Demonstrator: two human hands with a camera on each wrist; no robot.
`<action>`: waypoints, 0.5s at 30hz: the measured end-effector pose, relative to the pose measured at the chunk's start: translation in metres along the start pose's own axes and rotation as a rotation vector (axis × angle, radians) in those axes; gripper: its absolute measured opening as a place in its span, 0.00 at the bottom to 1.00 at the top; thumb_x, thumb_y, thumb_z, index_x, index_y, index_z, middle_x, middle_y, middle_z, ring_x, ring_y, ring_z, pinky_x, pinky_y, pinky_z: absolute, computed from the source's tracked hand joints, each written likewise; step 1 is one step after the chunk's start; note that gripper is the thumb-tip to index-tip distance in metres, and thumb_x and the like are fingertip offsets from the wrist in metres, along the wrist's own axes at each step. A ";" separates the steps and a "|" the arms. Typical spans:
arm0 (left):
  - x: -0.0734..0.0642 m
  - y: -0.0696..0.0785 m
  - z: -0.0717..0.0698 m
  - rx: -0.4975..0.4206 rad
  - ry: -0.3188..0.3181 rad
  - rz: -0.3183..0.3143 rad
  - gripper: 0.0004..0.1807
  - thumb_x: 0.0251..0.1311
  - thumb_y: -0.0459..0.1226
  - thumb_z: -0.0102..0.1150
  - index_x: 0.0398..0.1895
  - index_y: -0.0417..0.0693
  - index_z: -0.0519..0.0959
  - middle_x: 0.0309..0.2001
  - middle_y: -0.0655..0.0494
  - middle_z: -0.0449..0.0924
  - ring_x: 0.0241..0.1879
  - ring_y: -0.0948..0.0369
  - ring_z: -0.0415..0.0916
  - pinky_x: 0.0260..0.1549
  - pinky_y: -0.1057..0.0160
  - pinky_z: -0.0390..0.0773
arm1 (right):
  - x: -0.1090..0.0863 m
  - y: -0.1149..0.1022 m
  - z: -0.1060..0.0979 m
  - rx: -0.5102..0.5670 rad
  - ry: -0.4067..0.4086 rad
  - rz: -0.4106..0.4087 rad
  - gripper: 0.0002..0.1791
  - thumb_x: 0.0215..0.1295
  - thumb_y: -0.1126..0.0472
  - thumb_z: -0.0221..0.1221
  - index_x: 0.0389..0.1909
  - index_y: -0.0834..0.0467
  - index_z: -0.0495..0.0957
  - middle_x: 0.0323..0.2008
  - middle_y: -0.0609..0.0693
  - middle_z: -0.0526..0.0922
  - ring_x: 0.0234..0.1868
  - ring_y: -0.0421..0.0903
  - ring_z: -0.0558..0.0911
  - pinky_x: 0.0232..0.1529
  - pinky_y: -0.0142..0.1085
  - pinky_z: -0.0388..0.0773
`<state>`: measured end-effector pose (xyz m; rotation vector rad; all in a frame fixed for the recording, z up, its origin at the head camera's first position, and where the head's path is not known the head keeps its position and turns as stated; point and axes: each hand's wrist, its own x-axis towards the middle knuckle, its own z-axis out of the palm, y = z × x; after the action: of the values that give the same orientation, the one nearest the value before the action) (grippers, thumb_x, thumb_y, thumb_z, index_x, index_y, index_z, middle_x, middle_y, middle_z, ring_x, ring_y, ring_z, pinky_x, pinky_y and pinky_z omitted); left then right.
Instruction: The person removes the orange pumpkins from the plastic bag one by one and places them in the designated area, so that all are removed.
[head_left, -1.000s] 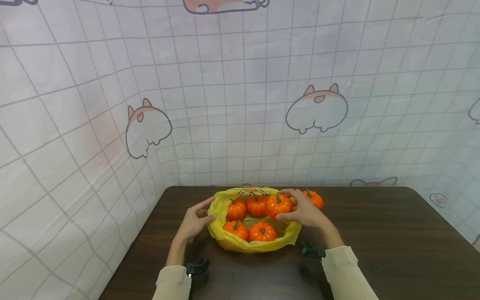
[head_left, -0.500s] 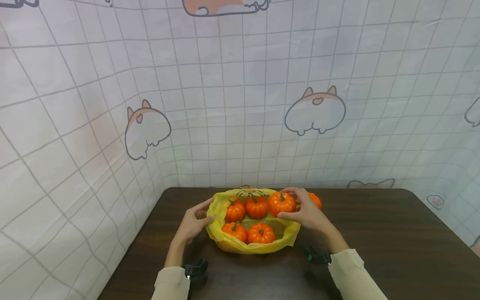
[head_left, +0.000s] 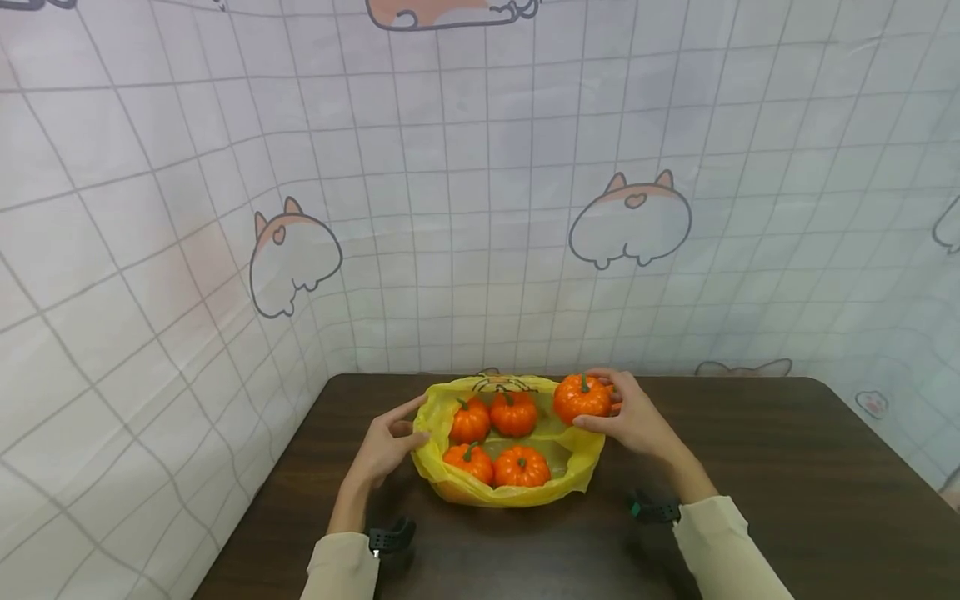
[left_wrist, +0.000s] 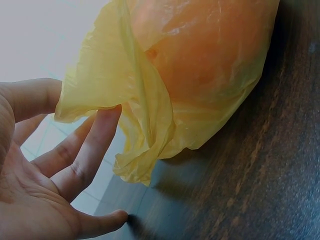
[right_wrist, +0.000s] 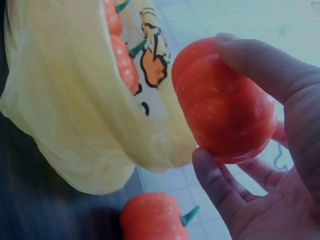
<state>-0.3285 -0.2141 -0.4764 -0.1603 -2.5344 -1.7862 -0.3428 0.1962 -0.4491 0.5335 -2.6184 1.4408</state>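
A yellow plastic bag (head_left: 495, 495) lies with its mouth wide, holding several small orange toy pumpkins (head_left: 522, 467) with green stems. At the bag's left rim, my left hand (head_left: 385, 446) grips the thin plastic, thumb and fingertips at the edge; the left wrist view shows its remaining fingers (left_wrist: 85, 170) spread just outside the bag. My right hand (head_left: 637, 417) holds a toy pumpkin (head_left: 581, 400) between thumb and fingers, raised over the bag's right rim. Below it in the right wrist view, another toy pumpkin (right_wrist: 152, 217) stands outside the bag, mostly hidden behind my hand in the head view.
The dark brown wooden table (head_left: 765, 483) extends to the right of the bag. Behind it hangs a white gridded cloth (head_left: 480, 250) with cartoon dogs, which also covers the left side. A dark band (head_left: 392, 535) is on the left wrist, another (head_left: 655, 507) on the right.
My right hand has carried its pumpkin right, from above the bag's inside to its right rim, and now covers most of the pumpkin outside. My left hand stays at the left rim.
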 end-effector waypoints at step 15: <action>-0.001 0.002 0.000 0.018 0.017 -0.002 0.32 0.64 0.32 0.66 0.72 0.60 0.74 0.55 0.37 0.81 0.43 0.55 0.79 0.41 0.58 0.82 | -0.005 -0.002 -0.024 -0.005 0.038 0.047 0.46 0.62 0.47 0.71 0.75 0.57 0.60 0.72 0.64 0.59 0.65 0.66 0.71 0.56 0.55 0.81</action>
<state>-0.3278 -0.2135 -0.4749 -0.1421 -2.5389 -1.7577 -0.3393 0.2162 -0.4358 0.4423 -2.6214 1.4430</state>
